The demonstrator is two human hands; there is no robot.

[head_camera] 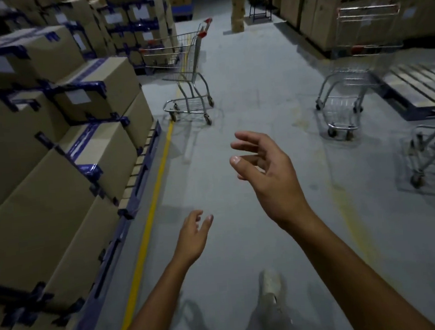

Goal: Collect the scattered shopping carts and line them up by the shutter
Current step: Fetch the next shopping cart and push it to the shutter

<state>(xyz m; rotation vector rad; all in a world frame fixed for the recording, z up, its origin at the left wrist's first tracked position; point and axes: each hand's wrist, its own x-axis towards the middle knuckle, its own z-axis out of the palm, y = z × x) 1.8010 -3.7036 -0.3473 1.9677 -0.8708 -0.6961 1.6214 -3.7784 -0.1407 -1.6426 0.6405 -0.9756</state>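
Note:
A wire shopping cart (pixel 189 70) with red handle ends stands ahead on the grey floor, close to the yellow line. A second cart (pixel 345 84) stands to the right in front of stacked boxes. Part of a third cart (pixel 431 148) shows at the right edge. My left hand (pixel 193 235) is low in the middle, fingers relaxed, holding nothing. My right hand (pixel 266 168) is raised ahead with fingers spread and loosely curved, empty. Both hands are well short of every cart. No shutter is in view.
Taped cardboard boxes (pixel 40 142) on blue pallets line the left side behind a yellow floor line (pixel 150 217). More boxes (pixel 354 3) stand at the back right. A wooden pallet (pixel 418 84) lies at the right. My shoe (pixel 270 285) is on the floor below.

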